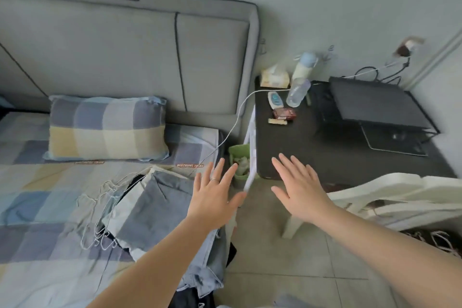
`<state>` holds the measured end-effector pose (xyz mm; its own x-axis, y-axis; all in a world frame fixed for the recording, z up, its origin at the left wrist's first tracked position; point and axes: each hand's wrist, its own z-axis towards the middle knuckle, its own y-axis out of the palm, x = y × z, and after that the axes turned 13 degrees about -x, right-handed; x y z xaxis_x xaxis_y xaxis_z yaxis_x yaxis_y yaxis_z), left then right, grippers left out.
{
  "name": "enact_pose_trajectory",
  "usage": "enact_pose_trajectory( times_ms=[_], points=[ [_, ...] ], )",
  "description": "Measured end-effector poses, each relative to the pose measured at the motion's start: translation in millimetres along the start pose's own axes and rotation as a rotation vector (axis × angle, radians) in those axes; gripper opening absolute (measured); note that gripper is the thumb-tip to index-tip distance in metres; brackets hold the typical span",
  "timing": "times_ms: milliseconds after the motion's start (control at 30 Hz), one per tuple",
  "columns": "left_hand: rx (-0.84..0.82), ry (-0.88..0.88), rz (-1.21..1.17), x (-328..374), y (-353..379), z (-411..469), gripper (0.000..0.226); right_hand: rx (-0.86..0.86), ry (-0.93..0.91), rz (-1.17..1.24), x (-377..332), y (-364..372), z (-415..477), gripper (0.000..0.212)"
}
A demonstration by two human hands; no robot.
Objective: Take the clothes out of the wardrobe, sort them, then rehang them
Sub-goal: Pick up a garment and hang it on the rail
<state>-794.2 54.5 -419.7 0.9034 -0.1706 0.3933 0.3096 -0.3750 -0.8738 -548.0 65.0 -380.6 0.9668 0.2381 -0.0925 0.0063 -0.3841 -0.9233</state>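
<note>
**Both hands free, clothes piled on the bed: sorting step**

We see the stack of folded blue-grey denim and dark garments [160, 210] lying on the near edge of the bed with the blue, grey and yellow checked sheet [37, 182]. Some of it hangs over the side towards the floor. A bunch of thin white wire hangers [100, 212] lies touching the stack on its left. The wardrobe is not in view.

Step, as we judge it: the clothes are out and the sorting is in hand; nothing is rehung yet.

Hands:
- The left hand [215, 192] is released and grasps nothing. Its palm is down, its fingers straight and spread, and there is a thin ring [214, 179] on one finger. It is over the bed's edge, just past the right side of the stack. We cannot tell if it touches the cloth; it looks raised.
- The right hand [300, 190] is also released and empty, palm down with fingers spread. It is out over the tiled floor, in front of the black bedside table [312, 152] and near the white plastic chair [400, 195].
- Both forearms reach forward, roughly parallel and apart.

Next move, our guess: bring the left hand down and back onto the top garment, grasp one piece only and lift it clear. The hangers lie tangled together, so freeing one likely needs the other hand to steady the bunch.
</note>
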Motion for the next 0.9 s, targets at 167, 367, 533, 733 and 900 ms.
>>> enact_pose_trajectory(
  times_ms=[167, 367, 533, 733, 900],
  points=[
    [-0.001, 0.172, 0.055, 92.0, 3.4, 36.0, 0.073, 0.094, 0.167, 0.037, 71.6, -5.3, -63.9, 0.066],
    [0.000, 0.401, 0.164, 234.0, 19.4, 60.8, 0.072, 0.162, 0.346, 0.062, 172.0, -2.4, -162.5, 0.066],
    [-0.022, 0.593, 0.243, 372.8, 50.8, 64.1, 0.071, 0.230, 0.503, 0.108, 262.4, 6.5, -263.7, 0.065],
    [-0.051, 0.817, 0.230, 531.0, 86.7, 56.7, 0.071, 0.302, 0.712, 0.063, 361.1, 6.7, -388.0, 0.066],
    [-0.008, 1.035, 0.251, 657.0, 84.5, 50.1, 0.074, 0.370, 0.885, -0.019, 421.3, -24.2, -475.1, 0.068]
  ],
)
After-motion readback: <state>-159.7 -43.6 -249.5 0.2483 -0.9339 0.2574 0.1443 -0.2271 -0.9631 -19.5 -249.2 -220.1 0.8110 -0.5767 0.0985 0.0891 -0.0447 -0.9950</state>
